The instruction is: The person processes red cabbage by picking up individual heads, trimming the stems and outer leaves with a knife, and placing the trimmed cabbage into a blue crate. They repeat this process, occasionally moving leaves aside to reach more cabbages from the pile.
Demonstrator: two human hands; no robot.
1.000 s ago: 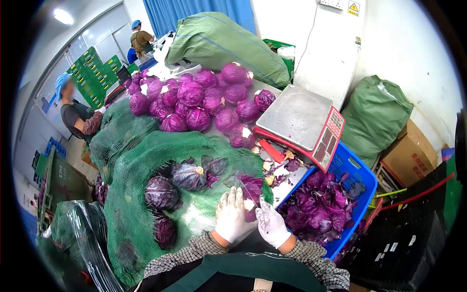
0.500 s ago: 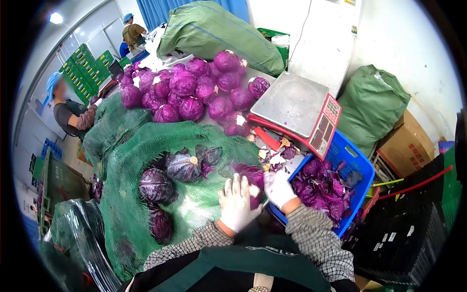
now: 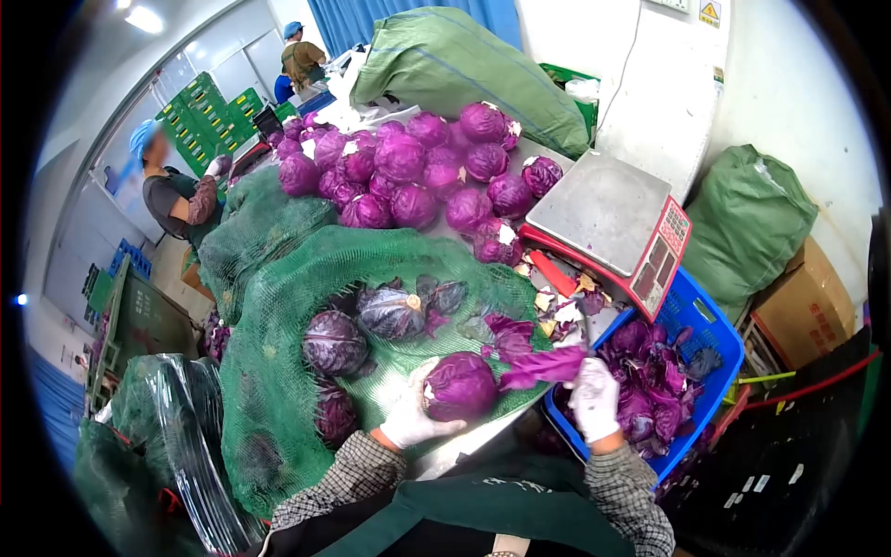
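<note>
Rightward since half a second ago, the right hand (image 3: 594, 399), closed on a peeled outer leaf (image 3: 543, 367), now nears the blue crate (image 3: 694, 304), while the left hand (image 3: 408, 422) cups the red cabbage (image 3: 459, 385) at the near edge of the green net sack (image 3: 278, 306); steadying the head should let the leaf tear cleanly.

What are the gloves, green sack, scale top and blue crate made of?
Gloves on the left hand, holding a cabbage, and right hand, gripping a leaf: white, matte, probably coated fabric; hard to tell.
Green sack: open plastic mesh by the look; other cabbages show through.
Scale top: bare metal, likely stainless; dull grey sheen.
Blue crate: moulded plastic; uniform colour, gridded wall.
</note>
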